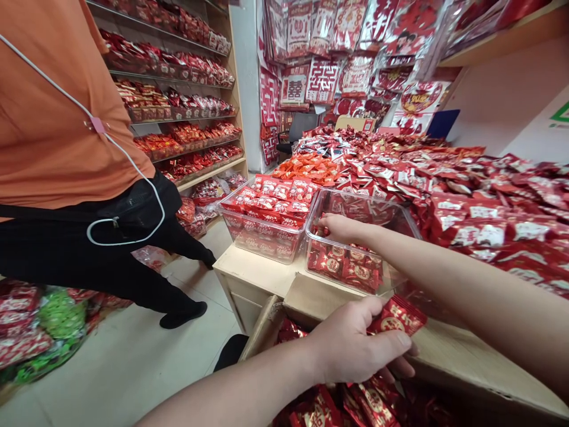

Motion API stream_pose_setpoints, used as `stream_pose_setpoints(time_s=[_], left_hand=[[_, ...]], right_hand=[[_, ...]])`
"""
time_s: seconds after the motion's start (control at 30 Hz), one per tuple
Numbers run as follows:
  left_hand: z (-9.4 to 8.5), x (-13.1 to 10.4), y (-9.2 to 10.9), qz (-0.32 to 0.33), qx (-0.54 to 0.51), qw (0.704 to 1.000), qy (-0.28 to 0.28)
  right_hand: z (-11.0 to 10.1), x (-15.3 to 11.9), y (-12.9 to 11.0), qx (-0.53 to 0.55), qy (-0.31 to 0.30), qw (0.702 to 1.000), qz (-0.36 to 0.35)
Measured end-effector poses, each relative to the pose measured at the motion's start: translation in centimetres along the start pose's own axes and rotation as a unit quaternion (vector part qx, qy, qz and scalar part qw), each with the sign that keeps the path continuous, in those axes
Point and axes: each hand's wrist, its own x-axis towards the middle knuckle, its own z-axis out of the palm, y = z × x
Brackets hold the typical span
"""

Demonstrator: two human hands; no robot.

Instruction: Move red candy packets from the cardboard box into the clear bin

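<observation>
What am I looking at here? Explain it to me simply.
There's no robot: a person works bare-handed, seen from a camera on their head. The left hand holds a red packet above a cardboard box with more packets inside. The right hand reaches into a clear bin containing red packets; its grip is unclear. Another clear bin, fuller, stands beside it on a pale counter. Packets lie heaped beyond. Someone in an orange shirt stands at left.

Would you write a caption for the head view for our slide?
Left hand holds a red packet over an open carton; right hand reaches into a clear tub.
</observation>
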Motion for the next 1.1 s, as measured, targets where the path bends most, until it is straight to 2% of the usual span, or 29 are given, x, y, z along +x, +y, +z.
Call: stream_pose_setpoints(time_s=[0.13, 0.3, 0.43, 0.57, 0.67, 0.97, 1.1], left_hand=[[0.0, 0.0, 0.1, -0.006, -0.005, 1.0, 0.0], [0.0, 0.1, 0.0, -0.009, -0.007, 1.0, 0.001], [0.0, 0.1, 0.1, -0.002, -0.004, 1.0, -0.002], [-0.1, 0.1, 0.2, 0.001, 0.004, 1.0, -0.002], [0.0, 0.1, 0.3, 0.002, 0.01, 1.0, -0.003], [0.0, 0.0, 0.4, 0.006, 0.015, 1.0, -0.008], [-0.1, 0.0, 0.2, 0.005, 0.015, 1.0, -0.005]], right_hand=[[-1.1, -0.4, 0.8, 0.001, 0.008, 0.999, 0.046], [-3.5, -1.3, 3.1, -0.039, 0.006, 0.986, 0.163], [-3.2, -2.1, 4.4, -0.074, -0.042, 0.972, 0.221], [-1.5, -2.5, 5.3, -0.074, -0.077, 0.967, 0.232], [-0.8, -2.5, 5.5, -0.07, -0.075, 0.967, 0.233], [-1.1, -2.4, 4.1, -0.084, -0.045, 0.965, 0.244], [-2.3, -3.0, 4.5, -0.094, -0.023, 0.966, 0.239]])
